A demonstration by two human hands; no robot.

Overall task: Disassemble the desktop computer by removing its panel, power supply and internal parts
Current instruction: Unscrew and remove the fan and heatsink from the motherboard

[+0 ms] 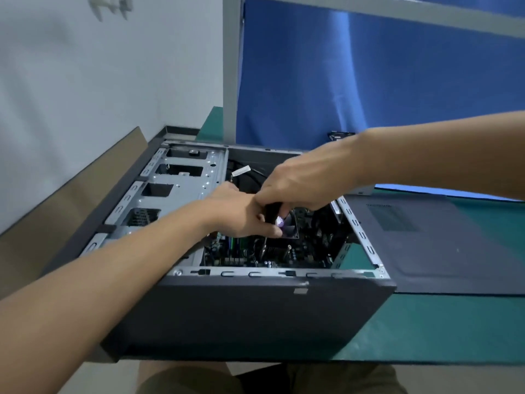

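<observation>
A dark grey desktop computer case lies on its side on the green mat, its top open. Inside I see the motherboard and a silver drive cage at the left. My right hand grips the black handle of a screwdriver, whose shaft points down at the board near the CPU cooler. My left hand reaches in beside it, fingers pinched around the screwdriver's lower handle. The removed side panel lies flat to the right of the case.
A green mat covers the table. A blue partition with a grey frame stands behind. A brown cardboard sheet leans along the white wall at the left. A small dark part sits behind my right wrist.
</observation>
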